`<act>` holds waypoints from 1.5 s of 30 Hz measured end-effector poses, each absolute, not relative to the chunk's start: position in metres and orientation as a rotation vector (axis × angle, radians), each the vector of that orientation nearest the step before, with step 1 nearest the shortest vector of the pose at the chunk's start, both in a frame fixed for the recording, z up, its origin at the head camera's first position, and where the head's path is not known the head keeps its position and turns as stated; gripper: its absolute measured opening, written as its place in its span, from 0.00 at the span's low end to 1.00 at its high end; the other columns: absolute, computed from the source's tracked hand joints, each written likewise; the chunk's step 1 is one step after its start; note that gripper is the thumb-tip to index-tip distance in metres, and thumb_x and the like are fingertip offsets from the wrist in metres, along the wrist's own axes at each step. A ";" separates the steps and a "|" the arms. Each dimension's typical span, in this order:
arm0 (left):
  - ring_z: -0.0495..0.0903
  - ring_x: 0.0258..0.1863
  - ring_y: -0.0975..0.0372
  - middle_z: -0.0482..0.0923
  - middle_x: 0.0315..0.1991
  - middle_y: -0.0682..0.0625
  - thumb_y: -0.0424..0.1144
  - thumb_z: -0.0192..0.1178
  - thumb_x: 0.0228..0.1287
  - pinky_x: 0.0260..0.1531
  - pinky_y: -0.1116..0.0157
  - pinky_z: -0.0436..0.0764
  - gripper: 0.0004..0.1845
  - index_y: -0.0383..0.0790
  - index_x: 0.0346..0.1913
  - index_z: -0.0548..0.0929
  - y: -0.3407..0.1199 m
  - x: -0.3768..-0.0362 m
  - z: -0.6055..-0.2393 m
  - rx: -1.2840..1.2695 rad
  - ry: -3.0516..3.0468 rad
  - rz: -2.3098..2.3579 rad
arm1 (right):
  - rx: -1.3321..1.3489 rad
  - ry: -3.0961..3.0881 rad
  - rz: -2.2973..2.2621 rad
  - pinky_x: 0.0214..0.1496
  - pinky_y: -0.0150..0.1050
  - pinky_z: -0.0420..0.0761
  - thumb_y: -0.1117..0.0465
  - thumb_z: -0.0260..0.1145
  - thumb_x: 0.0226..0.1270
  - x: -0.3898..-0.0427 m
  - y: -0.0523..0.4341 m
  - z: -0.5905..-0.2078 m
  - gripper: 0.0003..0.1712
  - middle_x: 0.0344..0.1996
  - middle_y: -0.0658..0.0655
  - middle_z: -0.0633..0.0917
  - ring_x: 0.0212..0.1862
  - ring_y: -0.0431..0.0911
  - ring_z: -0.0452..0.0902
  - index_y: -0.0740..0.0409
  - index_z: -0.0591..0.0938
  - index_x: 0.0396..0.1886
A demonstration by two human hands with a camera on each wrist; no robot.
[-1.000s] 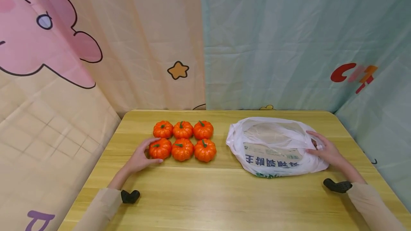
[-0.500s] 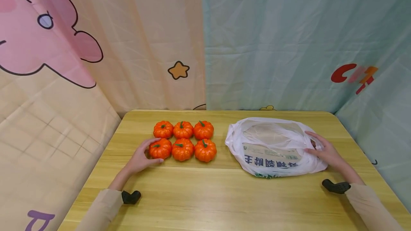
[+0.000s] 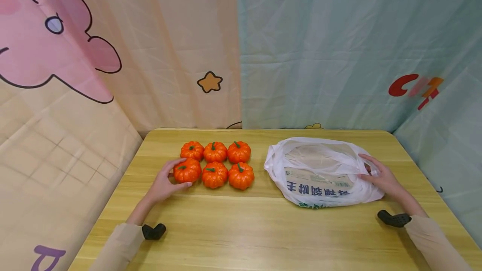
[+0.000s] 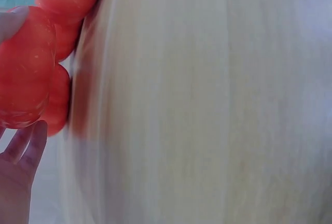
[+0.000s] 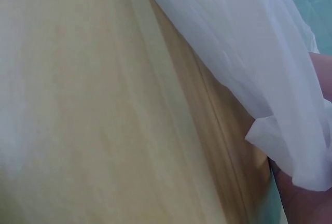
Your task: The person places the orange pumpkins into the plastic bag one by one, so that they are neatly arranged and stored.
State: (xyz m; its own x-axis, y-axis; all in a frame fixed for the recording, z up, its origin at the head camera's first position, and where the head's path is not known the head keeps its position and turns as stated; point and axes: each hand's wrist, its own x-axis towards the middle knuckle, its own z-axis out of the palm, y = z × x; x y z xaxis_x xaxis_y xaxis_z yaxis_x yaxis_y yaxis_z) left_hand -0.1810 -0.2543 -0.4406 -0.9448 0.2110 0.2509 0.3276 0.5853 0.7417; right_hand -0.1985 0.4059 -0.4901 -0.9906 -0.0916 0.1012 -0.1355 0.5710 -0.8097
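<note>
My left hand [image 3: 164, 182] grips the front-left small orange pumpkin [image 3: 187, 171], thumb on its near side and fingers on its far side. In the left wrist view this pumpkin [image 4: 23, 73] sits between thumb and fingertips, slightly off the table. Two more pumpkins, the middle one [image 3: 215, 175] and the right one [image 3: 241, 176], stand beside it in the front row. My right hand [image 3: 384, 177] holds the right side of a white plastic bag [image 3: 276, 170], which lies with its mouth spread. In the right wrist view, bag film [image 5: 244, 42] hides much of that hand.
Behind the held pumpkin stands a back row of three pumpkins [image 3: 215, 152], green stems on top. Everything rests on a light wooden table [image 3: 256, 233]. Printed curtains [image 3: 316, 62] hang along the table's back and sides. A black wrist device [image 3: 153, 231] shows at each cuff.
My left hand has closed in on the front-left pumpkin and raised it slightly, shifting it a little left. The bag and right hand have barely moved.
</note>
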 end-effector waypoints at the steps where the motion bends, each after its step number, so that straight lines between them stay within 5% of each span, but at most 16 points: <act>1: 0.67 0.57 0.54 0.66 0.62 0.34 0.30 0.73 0.48 0.49 0.62 0.75 0.37 0.32 0.63 0.70 -0.253 -0.180 -0.438 -0.448 -2.674 -1.295 | 0.202 -2.740 1.420 0.64 0.76 0.43 0.60 0.65 0.66 -0.198 0.406 -0.490 0.40 0.72 0.75 0.52 0.68 0.71 0.44 0.56 0.59 0.74; 8: 0.68 0.59 0.49 0.65 0.62 0.36 0.32 0.73 0.48 0.51 0.51 0.74 0.38 0.36 0.65 0.70 -0.253 -0.186 -0.448 -0.415 -2.651 -1.295 | 0.188 -2.754 1.428 0.64 0.76 0.44 0.59 0.65 0.66 -0.199 0.406 -0.490 0.40 0.71 0.76 0.51 0.67 0.72 0.45 0.57 0.58 0.74; 20: 0.68 0.60 0.53 0.66 0.63 0.44 0.41 0.75 0.47 0.51 0.55 0.74 0.39 0.48 0.65 0.71 -0.240 -0.187 -0.441 -0.437 -2.611 -1.303 | 0.175 -2.760 1.440 0.63 0.77 0.42 0.59 0.65 0.65 -0.200 0.407 -0.490 0.41 0.71 0.77 0.51 0.69 0.74 0.43 0.56 0.58 0.74; 45: 0.70 0.58 0.54 0.69 0.60 0.43 0.36 0.77 0.43 0.54 0.59 0.76 0.40 0.42 0.64 0.73 -0.181 -0.176 -0.394 -0.449 -2.555 -1.331 | 0.149 -2.790 1.457 0.62 0.77 0.42 0.57 0.65 0.65 -0.200 0.406 -0.487 0.42 0.71 0.78 0.51 0.69 0.75 0.42 0.58 0.57 0.74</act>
